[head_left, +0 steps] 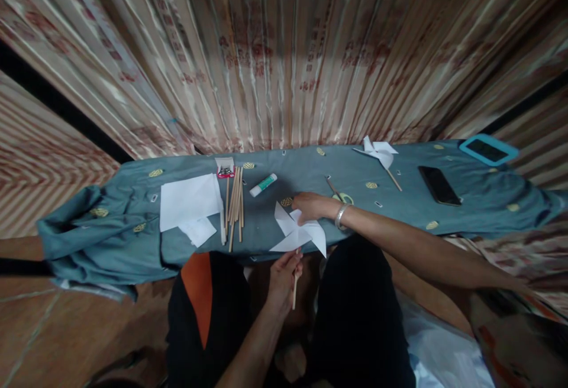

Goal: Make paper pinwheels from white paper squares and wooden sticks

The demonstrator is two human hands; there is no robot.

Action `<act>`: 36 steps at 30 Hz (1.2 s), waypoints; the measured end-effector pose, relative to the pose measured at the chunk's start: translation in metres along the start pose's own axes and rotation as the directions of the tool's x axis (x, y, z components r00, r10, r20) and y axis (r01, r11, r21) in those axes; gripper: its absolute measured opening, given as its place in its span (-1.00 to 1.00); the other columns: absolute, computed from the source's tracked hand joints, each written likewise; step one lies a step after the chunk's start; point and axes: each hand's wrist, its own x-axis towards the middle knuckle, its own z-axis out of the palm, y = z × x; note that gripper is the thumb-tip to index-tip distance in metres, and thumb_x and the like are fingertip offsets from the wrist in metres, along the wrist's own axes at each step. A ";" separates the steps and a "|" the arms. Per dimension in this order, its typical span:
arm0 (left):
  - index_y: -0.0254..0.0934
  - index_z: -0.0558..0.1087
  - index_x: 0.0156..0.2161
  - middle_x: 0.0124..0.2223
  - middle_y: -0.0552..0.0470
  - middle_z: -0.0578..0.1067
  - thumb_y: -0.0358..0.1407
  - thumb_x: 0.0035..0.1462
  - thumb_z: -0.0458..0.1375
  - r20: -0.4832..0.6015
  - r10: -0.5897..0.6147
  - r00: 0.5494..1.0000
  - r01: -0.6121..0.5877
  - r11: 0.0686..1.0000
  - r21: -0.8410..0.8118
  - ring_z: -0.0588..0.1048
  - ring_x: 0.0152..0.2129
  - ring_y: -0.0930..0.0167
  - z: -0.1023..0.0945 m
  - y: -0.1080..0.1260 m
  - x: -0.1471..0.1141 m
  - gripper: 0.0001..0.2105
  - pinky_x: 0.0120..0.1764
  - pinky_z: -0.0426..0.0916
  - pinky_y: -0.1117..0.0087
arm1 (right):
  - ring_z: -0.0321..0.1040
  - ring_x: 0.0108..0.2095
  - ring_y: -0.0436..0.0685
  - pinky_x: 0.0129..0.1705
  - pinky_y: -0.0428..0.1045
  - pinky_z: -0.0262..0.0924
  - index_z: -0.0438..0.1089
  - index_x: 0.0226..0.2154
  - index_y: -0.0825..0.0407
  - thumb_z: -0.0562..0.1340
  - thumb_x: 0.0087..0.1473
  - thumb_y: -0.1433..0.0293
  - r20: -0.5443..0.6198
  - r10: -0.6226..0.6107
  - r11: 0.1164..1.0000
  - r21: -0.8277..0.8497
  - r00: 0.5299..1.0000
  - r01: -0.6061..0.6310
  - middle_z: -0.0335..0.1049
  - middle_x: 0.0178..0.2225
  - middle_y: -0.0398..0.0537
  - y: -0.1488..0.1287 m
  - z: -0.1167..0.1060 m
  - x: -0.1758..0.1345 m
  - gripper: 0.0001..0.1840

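Observation:
A white paper pinwheel [296, 238] lies at the front edge of the cloth-covered table. Its wooden stick [294, 293] points down toward me past that edge. My left hand [284, 272] is closed around the stick, just below the paper blades. Over the pinwheel's upper right side reaches my right hand [311, 206], a silver bracelet on its wrist. Its fingers are bent down onto the paper near the centre; what the fingertips grip is too small to make out. Scissors with pale green handles [342, 199] lie just behind the right wrist.
Left of the pinwheel are a bundle of wooden sticks [235, 204], a small red box of pins [225, 168], white paper sheets [189, 203] and a glue stick [263, 185]. To the right lie another pinwheel [378, 152], a black phone [439, 186] and a blue-framed device [488, 149].

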 end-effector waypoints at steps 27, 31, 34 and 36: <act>-0.41 0.59 -0.43 -0.60 0.12 0.42 -0.07 -0.55 0.51 -0.001 -0.100 0.995 0.100 0.995 0.026 0.20 -0.79 0.70 0.001 0.001 -0.004 -0.48 -0.67 -0.07 0.59 | 0.42 -0.17 0.24 -0.29 -0.06 0.15 0.50 -0.11 0.12 0.40 -0.14 0.20 0.196 -0.086 0.996 0.027 0.977 0.082 0.53 -0.19 0.05 0.020 -0.007 0.029 -0.47; -0.42 0.59 -0.43 -0.59 0.10 0.42 -0.04 -0.53 0.49 -0.023 -0.080 0.997 0.081 0.995 0.050 0.19 -0.80 0.69 -0.001 0.001 -0.004 -0.47 -0.68 -0.09 0.57 | 0.41 -0.21 0.18 -0.34 -0.07 0.10 0.51 -0.15 0.15 0.39 -0.12 0.21 0.201 -0.124 0.992 0.020 0.972 0.123 0.53 -0.23 0.03 0.021 -0.007 0.032 -0.52; -0.43 0.59 -0.43 -0.60 0.09 0.42 -0.03 -0.48 0.48 -0.042 -0.068 0.997 0.071 0.993 0.090 0.17 -0.81 0.69 -0.004 0.004 -0.002 -0.48 -0.68 -0.12 0.55 | 0.40 -0.27 0.14 -0.37 -0.08 0.06 0.52 -0.19 0.18 0.38 -0.11 0.22 0.208 -0.144 0.990 0.030 0.968 0.141 0.53 -0.25 0.03 0.022 -0.007 0.032 -0.55; -0.43 0.59 -0.44 -0.60 0.08 0.42 -0.04 -0.45 0.47 -0.039 -0.052 0.998 0.056 0.991 0.120 0.15 -0.82 0.69 -0.007 0.007 0.000 -0.51 -0.68 -0.13 0.54 | 0.39 -0.28 0.14 -0.38 -0.08 0.04 0.52 -0.20 0.19 0.39 -0.12 0.22 0.212 -0.144 0.990 0.027 0.967 0.142 0.53 -0.26 0.04 0.022 -0.007 0.032 -0.54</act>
